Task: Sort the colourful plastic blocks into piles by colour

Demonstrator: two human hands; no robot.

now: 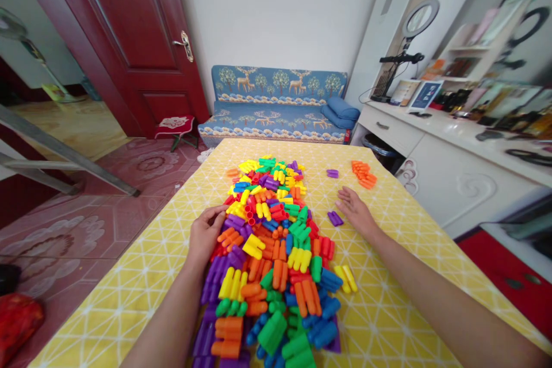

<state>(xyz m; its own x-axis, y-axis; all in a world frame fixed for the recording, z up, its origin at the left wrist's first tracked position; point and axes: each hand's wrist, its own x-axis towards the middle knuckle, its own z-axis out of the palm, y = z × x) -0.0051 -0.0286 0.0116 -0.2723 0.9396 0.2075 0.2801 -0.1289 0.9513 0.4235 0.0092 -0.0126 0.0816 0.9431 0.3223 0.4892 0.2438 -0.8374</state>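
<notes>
A long heap of coloured plastic building pieces (271, 241) runs down the middle of the yellow tablecloth (397, 276). My left hand (206, 234) rests at the heap's left edge, fingers curled against purple and orange pieces; whether it grips one is unclear. My right hand (354, 211) lies flat on the cloth right of the heap, fingers stretched out, holding nothing. A purple piece (335, 218) lies just left of that hand. Another purple piece (332, 173) and a small stack of orange pieces (364, 174) sit farther back. Two yellow pieces (345, 279) lie beside my right forearm.
A blue patterned sofa (276, 106) stands past the table's far edge. A white dresser (448, 155) with a ring light (420, 17) and bottles runs along the right. A dark red door (129, 34), a small red stool (175, 126) and a ladder (64, 155) are on the left.
</notes>
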